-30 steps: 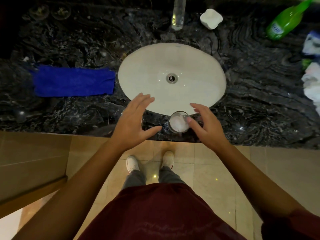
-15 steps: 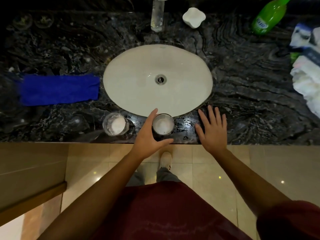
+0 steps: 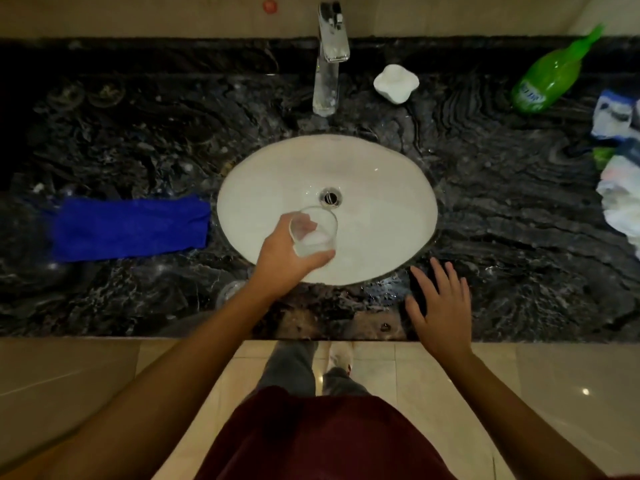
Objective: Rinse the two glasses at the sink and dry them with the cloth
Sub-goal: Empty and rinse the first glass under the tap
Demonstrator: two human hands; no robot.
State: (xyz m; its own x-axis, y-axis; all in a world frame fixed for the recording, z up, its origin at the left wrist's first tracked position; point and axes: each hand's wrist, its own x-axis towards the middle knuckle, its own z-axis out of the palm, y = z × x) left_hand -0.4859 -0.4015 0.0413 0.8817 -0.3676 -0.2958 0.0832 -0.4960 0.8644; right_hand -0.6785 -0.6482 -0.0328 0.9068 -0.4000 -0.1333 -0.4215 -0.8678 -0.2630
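1. Nearest the camera, a dark red shirt (image 3: 311, 441) fills the lower middle, with grey trousers (image 3: 294, 368) and a white shoe (image 3: 341, 358) over pale floor tiles (image 3: 554, 393).
2. The right hand (image 3: 443, 306) lies flat on the front strip of the black marble counter (image 3: 519, 254), fingers straight and spread, holding nothing; water drops glint on the stone just to its left.
3. A second glass (image 3: 230, 291) stands on the counter by the left forearm, partly hidden by it and dim; its contents cannot be told.
4. The left hand (image 3: 284, 261) grips a clear glass (image 3: 313, 232), fingers and thumb curled round its wall; the glass is held tilted over the near part of the white oval sink (image 3: 381, 209), its mouth toward the drain (image 3: 330, 196).
5. A blue cloth (image 3: 128, 228) lies flat on the counter just left of the sink, apart from both hands.
6. Farther back, a chrome tap (image 3: 329, 64) stands behind the sink; a white soap dish (image 3: 396, 83) sits to its right; a green bottle (image 3: 550, 77) lies tilted at far right, near crumpled white packets (image 3: 620, 188).
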